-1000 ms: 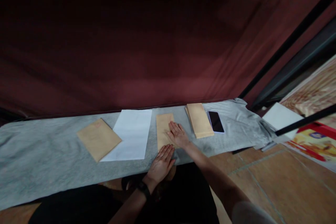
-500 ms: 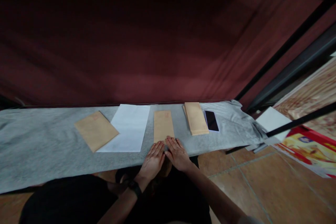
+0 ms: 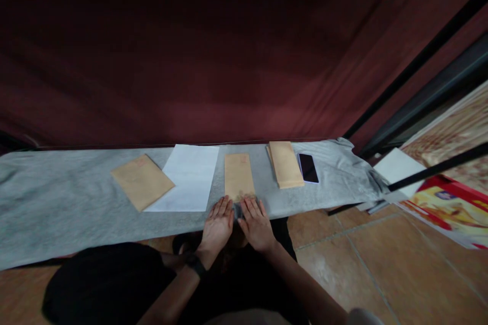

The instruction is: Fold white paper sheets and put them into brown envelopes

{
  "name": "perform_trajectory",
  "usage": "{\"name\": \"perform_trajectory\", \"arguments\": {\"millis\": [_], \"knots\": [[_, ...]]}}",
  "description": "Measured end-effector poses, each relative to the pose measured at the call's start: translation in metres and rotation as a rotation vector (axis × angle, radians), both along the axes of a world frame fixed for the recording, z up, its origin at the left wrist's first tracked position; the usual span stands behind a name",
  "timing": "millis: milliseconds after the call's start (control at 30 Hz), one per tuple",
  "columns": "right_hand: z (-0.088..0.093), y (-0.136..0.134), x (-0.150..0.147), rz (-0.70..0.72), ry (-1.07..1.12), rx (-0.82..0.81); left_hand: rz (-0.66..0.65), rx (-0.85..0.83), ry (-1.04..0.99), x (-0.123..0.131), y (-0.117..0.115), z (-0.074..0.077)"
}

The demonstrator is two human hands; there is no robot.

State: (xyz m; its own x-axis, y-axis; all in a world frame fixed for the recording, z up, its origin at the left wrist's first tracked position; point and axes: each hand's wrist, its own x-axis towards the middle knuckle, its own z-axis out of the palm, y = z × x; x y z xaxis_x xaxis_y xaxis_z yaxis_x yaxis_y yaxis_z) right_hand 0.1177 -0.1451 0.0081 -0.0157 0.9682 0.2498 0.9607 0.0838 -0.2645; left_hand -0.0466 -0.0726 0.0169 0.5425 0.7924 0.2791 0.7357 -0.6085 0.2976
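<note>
A brown paper envelope lies flat on the grey cloth-covered table in front of me, a small reddish print near its far end. At its near edge my left hand rests palm down, fingers stretched out, the tips on the envelope's left corner. On the right corner lie the outstretched fingers of my right hand. A small gap separates the two hands. To the left, white paper lies partly under another brown envelope. A stack of brown envelopes lies to the right.
Beside the stack is a phone with a dark screen. Grey cloth covers the long narrow table, and a dark red curtain hangs behind it. At the right are black metal bars and a red and yellow box above the tiled floor.
My hands have moved apart a little, the left one toward the left corner of the envelope. The view has shifted slightly; the papers and phone stay in place.
</note>
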Motion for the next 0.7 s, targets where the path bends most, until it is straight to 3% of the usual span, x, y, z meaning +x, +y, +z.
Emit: {"name": "perform_trajectory", "arguments": {"millis": [233, 367, 533, 700], "knots": [[0.001, 0.001, 0.003, 0.019, 0.055, -0.014, -0.008, -0.02, -0.014, 0.011, 0.004, 0.004], [-0.008, 0.001, 0.004, -0.002, 0.018, -0.034, -0.161, -0.074, 0.002, 0.038, 0.014, 0.0], [-0.016, 0.002, 0.0, -0.018, 0.005, -0.032, -0.257, -0.117, 0.047, 0.079, 0.045, -0.001], [-0.014, 0.003, -0.004, -0.074, 0.048, 0.014, -0.182, -0.102, 0.108, 0.108, 0.086, -0.003]]}}
